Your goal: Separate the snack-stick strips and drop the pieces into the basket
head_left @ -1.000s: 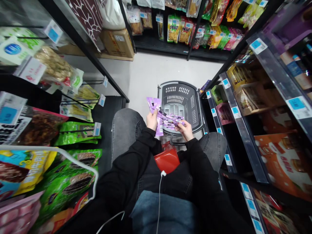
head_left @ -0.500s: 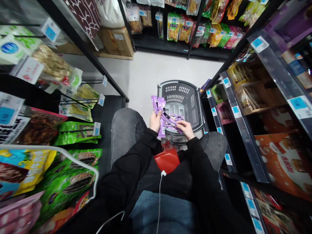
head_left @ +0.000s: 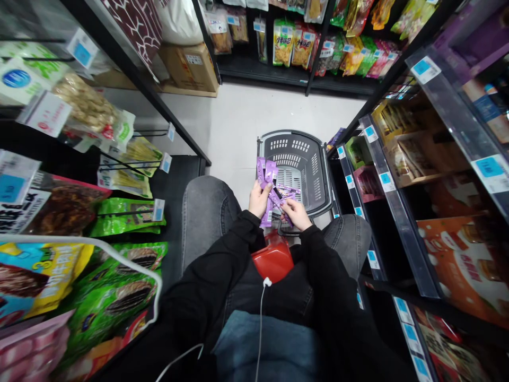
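My left hand (head_left: 259, 199) is closed on several slim purple snack packets (head_left: 271, 171) that fan out above and below the fingers. My right hand (head_left: 296, 214) pinches near the lower right end of one of these packets, close beside the left hand. Both hands are over the near edge of a dark grey shopping basket (head_left: 316, 164). Inside it, more small purple packets lie on the slotted bottom, partly hidden by my hands. What is printed on the packets is too small to read.
A red glossy object (head_left: 273, 258) with a white cable sits between my legs. Shelves with hanging snack bags (head_left: 127, 217) stand close on the left. Price-tagged shelves (head_left: 397, 212) run along the right. Beyond the pale floor (head_left: 238, 116) is another rack; a cardboard box (head_left: 189, 69) stands at back left.
My right hand has moved left and slightly down, nearer my left hand. The left hand and its packets have shifted a little to the right.
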### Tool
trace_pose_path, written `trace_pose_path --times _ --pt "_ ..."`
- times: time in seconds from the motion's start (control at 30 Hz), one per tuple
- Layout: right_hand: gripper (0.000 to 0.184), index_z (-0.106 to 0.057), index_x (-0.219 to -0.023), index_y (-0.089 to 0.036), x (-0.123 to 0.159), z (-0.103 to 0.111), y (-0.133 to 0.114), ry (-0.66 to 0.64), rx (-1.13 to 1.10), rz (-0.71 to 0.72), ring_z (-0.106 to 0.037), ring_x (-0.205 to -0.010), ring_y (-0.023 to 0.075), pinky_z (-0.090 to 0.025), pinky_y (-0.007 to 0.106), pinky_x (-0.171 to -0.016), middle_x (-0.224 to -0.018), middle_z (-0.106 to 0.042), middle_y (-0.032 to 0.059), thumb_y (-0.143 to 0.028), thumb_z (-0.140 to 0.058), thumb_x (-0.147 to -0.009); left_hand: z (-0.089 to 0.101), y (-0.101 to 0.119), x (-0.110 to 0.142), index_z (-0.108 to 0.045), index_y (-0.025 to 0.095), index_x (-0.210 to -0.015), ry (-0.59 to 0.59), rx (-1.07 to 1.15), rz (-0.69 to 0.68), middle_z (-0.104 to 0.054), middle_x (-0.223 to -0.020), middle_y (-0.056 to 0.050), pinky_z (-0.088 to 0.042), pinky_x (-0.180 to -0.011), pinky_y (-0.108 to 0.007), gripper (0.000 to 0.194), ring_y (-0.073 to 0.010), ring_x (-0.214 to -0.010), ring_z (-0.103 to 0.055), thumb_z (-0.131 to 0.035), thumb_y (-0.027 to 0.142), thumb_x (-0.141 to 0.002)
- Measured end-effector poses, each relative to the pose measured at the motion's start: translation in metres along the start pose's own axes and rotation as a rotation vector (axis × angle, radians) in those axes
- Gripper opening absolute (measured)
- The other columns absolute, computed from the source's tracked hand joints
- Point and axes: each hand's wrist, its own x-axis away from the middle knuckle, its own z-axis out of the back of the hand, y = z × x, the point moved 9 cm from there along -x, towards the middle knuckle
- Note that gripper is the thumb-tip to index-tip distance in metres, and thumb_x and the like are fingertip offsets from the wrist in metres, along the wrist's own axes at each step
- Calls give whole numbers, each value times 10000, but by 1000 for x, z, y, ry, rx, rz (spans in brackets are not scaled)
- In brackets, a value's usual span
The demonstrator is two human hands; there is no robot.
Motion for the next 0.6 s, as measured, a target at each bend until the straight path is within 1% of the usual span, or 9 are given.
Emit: trace_pose_path --times 0.07,0.13,0.23,0.3,0.4,0.47,0.53,0.6 --pt "312 -431 -635 -205 -1 2 -2 22 -46 7 -569 -513 136 -479 258 -511 -514 -506 -43 -483 -560 -694 0 3 1 -624 145 -806 4 -16 -17 -577 -990 -85 -369 -928 -323 371 -210 -999 -528 -464 480 -784" --pt "314 -442 -640 -202 -1 0 -2 -12 -72 -5 -583 -537 143 -479 262 -533 -538 -534 -34 -481 -582 -675 1 4 2 -624 141 -752 17 -24 -22 -574 -962 -84 -367 -928 -317 360 -206 -988 -528 -470 465 -784" --pt "310 -471 -671 -198 -1 -2 -1 -54 -55 -33 -572 -500 139 -453 253 -492 -583 -586 -15 -491 -572 -683 3 2 1 -627 145 -740 23 -23 0 -572 -913 -74 -377 -908 -317 332 -199 -955 -531 -471 434 -789" --pt "309 -486 -689 -197 -1 4 -2 -21 -30 -22 -556 -462 134 -429 245 -452 -594 -600 -8 -499 -552 -698 1 -1 0 -634 152 -741 -21 -42 30 -571 -849 -58 -394 -877 -323 291 -197 -902 -537 -524 421 -757" --pt "296 -498 -711 -198 1 15 -3 54 16 6 -550 -439 134 -405 235 -419 -588 -600 -9 -492 -528 -722 -10 -3 2 -633 162 -674 -149 -78 55 -559 -749 -30 -411 -835 -330 222 -195 -826 -537 -639 384 -659" --pt "280 -500 -708 -197 2 20 -3 78 71 10 -551 -436 130 -401 228 -417 -585 -600 -11 -475 -519 -737 -17 -2 5 -628 165 -639 -207 -79 48 -561 -746 -26 -409 -837 -333 193 -198 -834 -535 -660 355 -637" --pt "264 -498 -699 -196 2 21 -2 83 125 8 -552 -437 125 -402 222 -423 -584 -602 -13 -455 -512 -750 -19 0 7 -634 165 -648 -213 -75 37 -572 -790 -32 -400 -853 -338 170 -203 -871 -534 -647 335 -649" --pt "246 -504 -710 -195 2 20 -2 74 145 9 -556 -442 124 -405 221 -426 -589 -605 -12 -436 -501 -762 -17 0 8 -637 162 -658 -171 -85 41 -573 -827 -37 -394 -861 -341 158 -206 -891 -533 -638 321 -654"
